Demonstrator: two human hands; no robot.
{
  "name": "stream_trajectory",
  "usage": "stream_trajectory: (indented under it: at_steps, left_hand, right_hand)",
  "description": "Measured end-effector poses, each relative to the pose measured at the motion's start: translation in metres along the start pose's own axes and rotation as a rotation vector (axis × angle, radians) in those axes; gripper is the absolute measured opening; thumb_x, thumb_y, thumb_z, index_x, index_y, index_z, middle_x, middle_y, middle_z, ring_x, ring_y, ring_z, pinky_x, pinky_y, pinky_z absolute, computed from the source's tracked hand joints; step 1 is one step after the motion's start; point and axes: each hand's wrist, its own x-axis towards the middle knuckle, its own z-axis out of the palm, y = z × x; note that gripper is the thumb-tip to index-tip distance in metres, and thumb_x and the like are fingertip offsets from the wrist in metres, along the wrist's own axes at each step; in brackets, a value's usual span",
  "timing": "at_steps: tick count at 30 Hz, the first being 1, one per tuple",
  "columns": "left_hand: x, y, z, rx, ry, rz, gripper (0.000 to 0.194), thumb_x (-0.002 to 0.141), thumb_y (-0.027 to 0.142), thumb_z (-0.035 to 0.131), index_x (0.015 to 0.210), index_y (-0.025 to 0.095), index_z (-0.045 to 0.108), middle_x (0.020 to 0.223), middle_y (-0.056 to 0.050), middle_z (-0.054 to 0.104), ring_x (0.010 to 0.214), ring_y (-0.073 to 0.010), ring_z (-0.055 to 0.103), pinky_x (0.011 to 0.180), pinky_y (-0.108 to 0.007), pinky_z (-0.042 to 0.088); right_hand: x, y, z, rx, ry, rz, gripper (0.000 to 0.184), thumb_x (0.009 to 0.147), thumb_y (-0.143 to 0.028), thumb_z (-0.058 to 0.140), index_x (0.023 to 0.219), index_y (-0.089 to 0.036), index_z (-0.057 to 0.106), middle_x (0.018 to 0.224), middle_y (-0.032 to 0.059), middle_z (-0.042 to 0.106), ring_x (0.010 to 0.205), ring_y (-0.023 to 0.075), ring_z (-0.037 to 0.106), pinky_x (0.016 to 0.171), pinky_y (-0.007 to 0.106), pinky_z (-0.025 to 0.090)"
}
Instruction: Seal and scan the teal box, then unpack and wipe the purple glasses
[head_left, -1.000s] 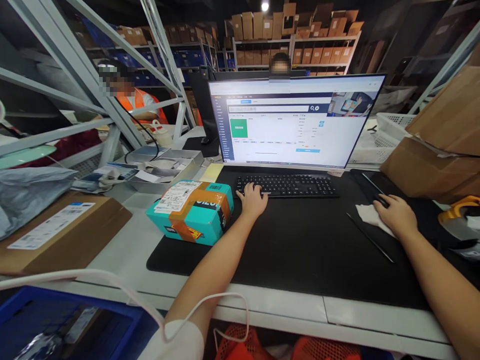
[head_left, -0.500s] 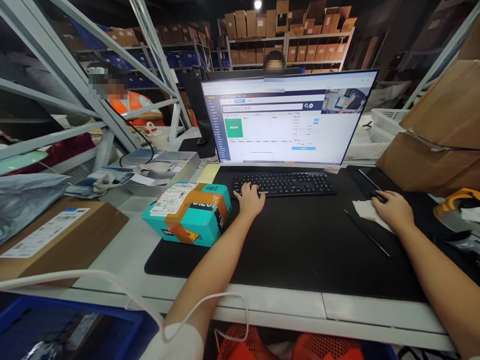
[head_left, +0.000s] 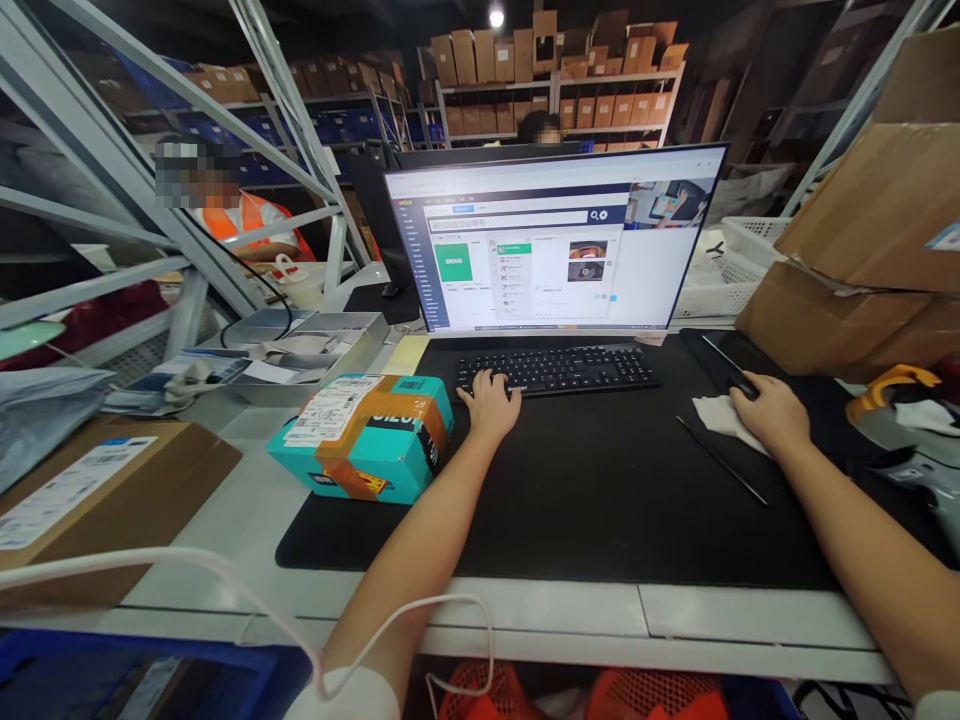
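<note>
My left hand [head_left: 489, 402] rests on the left end of the black keyboard [head_left: 559, 368], fingers spread over the keys. My right hand [head_left: 769, 412] is curled over a black mouse [head_left: 741, 386] on the black desk mat [head_left: 600, 480], with its heel on a white cloth [head_left: 718, 414]. A teal box [head_left: 365, 437] with orange tape and a white label sits just left of my left wrist. The monitor [head_left: 547, 240] behind the keyboard shows a web page with a pop-up window.
A brown carton [head_left: 90, 500] lies at the left, a metal tray [head_left: 300, 345] of papers behind the teal box. Stacked cartons [head_left: 870, 240] and a yellow-handled tool [head_left: 896, 385] stand at the right. A thin black stick [head_left: 720, 460] lies on the mat. A person in an orange vest [head_left: 240, 220] sits behind the racking.
A pop-up window with small pictures has opened on the monitor. My view has shifted slightly; both hands stay on the keyboard and mouse.
</note>
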Motion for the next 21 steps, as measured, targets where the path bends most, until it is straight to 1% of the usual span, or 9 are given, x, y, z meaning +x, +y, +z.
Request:
stream_trajectory:
  at_steps: [4,11,16,21]
  left_hand:
    - [-0.0001,0.0003,-0.0007,0.002,0.000,0.005,0.033,0.101,0.036,0.051,0.126,0.022,0.065,0.158,-0.016,0.051,0.155,-0.0327,0.036,0.126,-0.078,0.016]
    - [0.0001,0.0015,-0.0019,0.020,-0.016,-0.006,0.034,0.101,0.037,0.049,0.126,0.022,0.065,0.159,-0.016,0.050,0.156,-0.0335,0.035,0.128,-0.075,0.017]
    - [-0.0003,0.0013,-0.0011,0.021,-0.002,0.000,0.033,0.101,0.036,0.049,0.126,0.022,0.065,0.158,-0.016,0.051,0.155,-0.0327,0.036,0.127,-0.076,0.016]
    - [-0.0003,0.0009,-0.0003,0.027,-0.001,0.000,0.033,0.101,0.037,0.049,0.126,0.022,0.065,0.158,-0.016,0.051,0.155,-0.0322,0.037,0.127,-0.076,0.017]
  right_hand:
    - [0.0016,0.0009,0.0004,-0.005,-0.036,-0.016,0.060,0.096,-0.050,0.049,0.140,-0.013,0.066,0.148,0.0183,0.061,0.135,0.0322,0.057,0.114,0.042,0.043]
    - [0.0065,0.0016,0.0003,0.020,-0.036,-0.074,0.061,0.096,-0.047,0.054,0.140,-0.006,0.061,0.144,0.0229,0.062,0.136,0.0335,0.055,0.115,0.042,0.042]
    - [0.0063,-0.0007,-0.0005,0.031,-0.050,-0.097,0.056,0.094,-0.048,0.054,0.132,-0.009,0.064,0.141,0.0222,0.064,0.134,0.0330,0.055,0.113,0.041,0.043]
    - [0.0063,-0.0015,-0.0017,0.025,-0.056,-0.066,0.055,0.093,-0.049,0.055,0.130,-0.010,0.063,0.136,0.0224,0.065,0.128,0.0337,0.058,0.108,0.042,0.045]
